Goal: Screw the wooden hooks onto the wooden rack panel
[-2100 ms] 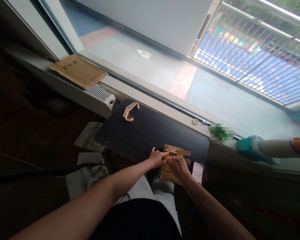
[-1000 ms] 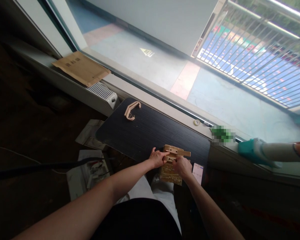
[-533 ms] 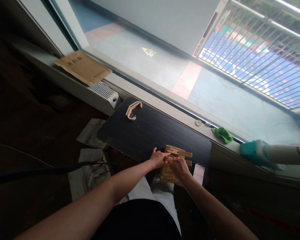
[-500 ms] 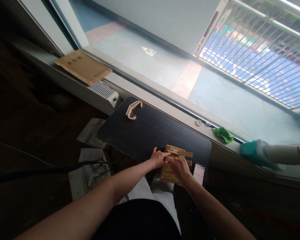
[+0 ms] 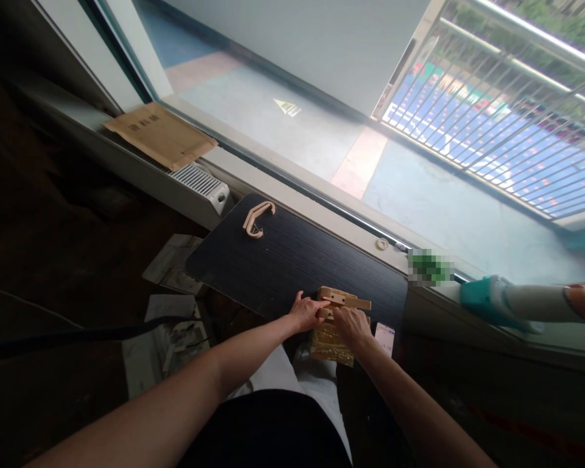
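Note:
A block wrapped in shiny yellowish tape [image 5: 332,344] sits at the table's near edge, by my lap. Across its top lie two light wooden strips; the far wooden strip [image 5: 338,298] shows dark holes, and the near wooden strip [image 5: 327,314] is partly covered by my hands. My left hand [image 5: 306,313] is at the left end of the near strip, index finger stretched along it, thumb raised, the other fingers curled against the strip's end. Over the same strip, my right hand [image 5: 351,325] is closed, knuckles up; whatever its fingers hold is hidden.
On the dark table [image 5: 292,260] lie a curved wooden piece [image 5: 253,221] and, at right, a lit phone [image 5: 385,339]. The window sill bears a tape roll [image 5: 381,244], a blurred green cloth [image 5: 429,268] and a teal container [image 5: 482,296]. A brown envelope [image 5: 160,135] rests on the radiator [image 5: 205,185].
The view has shifted slightly, so the scene sits a little lower and further left. Both hands stay at the near strip; the right hand has moved only slightly.

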Demonstrator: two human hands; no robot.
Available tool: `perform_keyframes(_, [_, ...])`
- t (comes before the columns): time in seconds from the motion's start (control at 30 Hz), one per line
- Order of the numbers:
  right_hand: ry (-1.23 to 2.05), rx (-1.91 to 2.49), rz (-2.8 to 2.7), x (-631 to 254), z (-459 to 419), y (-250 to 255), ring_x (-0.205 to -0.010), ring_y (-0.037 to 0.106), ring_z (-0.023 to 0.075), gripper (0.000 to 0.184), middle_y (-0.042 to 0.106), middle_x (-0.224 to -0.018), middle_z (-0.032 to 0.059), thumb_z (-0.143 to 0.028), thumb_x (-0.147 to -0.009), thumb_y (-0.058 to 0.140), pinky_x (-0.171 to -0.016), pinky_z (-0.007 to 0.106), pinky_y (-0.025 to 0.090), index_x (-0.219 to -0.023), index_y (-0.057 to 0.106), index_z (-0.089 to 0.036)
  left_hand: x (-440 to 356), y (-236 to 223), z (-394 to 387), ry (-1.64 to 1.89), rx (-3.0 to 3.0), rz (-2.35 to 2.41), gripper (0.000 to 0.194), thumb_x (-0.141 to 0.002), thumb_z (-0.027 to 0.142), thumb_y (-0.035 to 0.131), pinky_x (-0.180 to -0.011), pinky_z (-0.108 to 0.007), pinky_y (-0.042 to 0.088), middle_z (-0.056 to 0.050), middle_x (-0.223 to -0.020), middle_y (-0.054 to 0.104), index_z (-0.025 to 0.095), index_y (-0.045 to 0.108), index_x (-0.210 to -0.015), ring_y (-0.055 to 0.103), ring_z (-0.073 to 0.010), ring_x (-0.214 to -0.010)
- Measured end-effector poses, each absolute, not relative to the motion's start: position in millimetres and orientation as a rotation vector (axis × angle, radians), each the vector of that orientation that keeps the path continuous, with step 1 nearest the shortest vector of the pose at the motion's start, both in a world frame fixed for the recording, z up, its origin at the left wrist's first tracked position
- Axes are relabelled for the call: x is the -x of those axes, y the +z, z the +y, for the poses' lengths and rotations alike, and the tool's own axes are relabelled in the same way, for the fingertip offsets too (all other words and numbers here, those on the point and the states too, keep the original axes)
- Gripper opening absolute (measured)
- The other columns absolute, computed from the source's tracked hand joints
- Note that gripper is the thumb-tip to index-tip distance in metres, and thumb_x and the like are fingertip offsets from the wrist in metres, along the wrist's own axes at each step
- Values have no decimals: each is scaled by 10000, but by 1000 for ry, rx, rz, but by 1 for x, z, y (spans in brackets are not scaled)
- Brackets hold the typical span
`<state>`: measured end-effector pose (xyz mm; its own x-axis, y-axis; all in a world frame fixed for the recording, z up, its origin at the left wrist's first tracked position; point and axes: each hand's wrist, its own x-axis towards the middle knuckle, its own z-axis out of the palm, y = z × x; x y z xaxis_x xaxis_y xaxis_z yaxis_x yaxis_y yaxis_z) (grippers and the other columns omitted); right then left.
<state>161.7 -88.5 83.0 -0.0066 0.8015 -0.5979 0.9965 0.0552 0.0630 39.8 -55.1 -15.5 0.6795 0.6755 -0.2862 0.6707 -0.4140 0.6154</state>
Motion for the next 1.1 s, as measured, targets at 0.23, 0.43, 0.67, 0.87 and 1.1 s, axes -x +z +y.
perform_keyframes(0.23, [-485, -1558, 2073, -173, -99, 73, -793, 622, 200, 264, 680, -848, 103, -90, -824, 409, -669, 271, 435, -870, 666, -129, -39, -23, -55, 5, -2129, 1022, 462, -745, 348, 551, -1027, -493, 188, -2, -1098, 645, 342, 508, -1205, 563, -216, -988])
perform_keyframes(0.43, [-876, -2367, 1404, -187, -111, 57, -792, 622, 181, 344, 691, -847, 73, -409, -836, 422, -641, 234, 399, -899, 689, -202, -40, -25, -56, 8, -2143, 1033, 449, -746, 335, 542, -1021, -494, 193, -1, -1051, 663, 346, 518, -1194, 575, -212, -947])
perform_keyframes(0.67, [-824, -2235, 1448, -184, -96, 64, -846, 610, 193, 307, 668, -957, 70, -319, -770, 507, -634, 240, 399, -1030, 607, -192, -39, -21, -54, -19, -2145, 1006, 465, -742, 344, 554, -1020, -501, 185, 0, -1084, 651, 346, 505, -1204, 567, -222, -972])
perform_keyframes(0.87, [-468, -1606, 1962, -170, -87, 93, -830, 628, 200, 289, 650, -965, 120, -68, -836, 379, -652, 259, 439, -940, 637, -147, -39, -22, -55, -2, -2160, 1008, 466, -742, 353, 555, -1015, -498, 200, 5, -1065, 657, 344, 502, -1205, 572, -216, -959])
perform_keyframes(1.1, [-504, -1646, 1897, -165, -92, 80, -752, 641, 207, 266, 679, -835, 116, -52, -812, 403, -629, 280, 453, -830, 657, -127, -39, -27, -56, -3, -2155, 1021, 451, -750, 353, 553, -1023, -491, 191, 6, -1075, 652, 351, 505, -1199, 570, -210, -966])
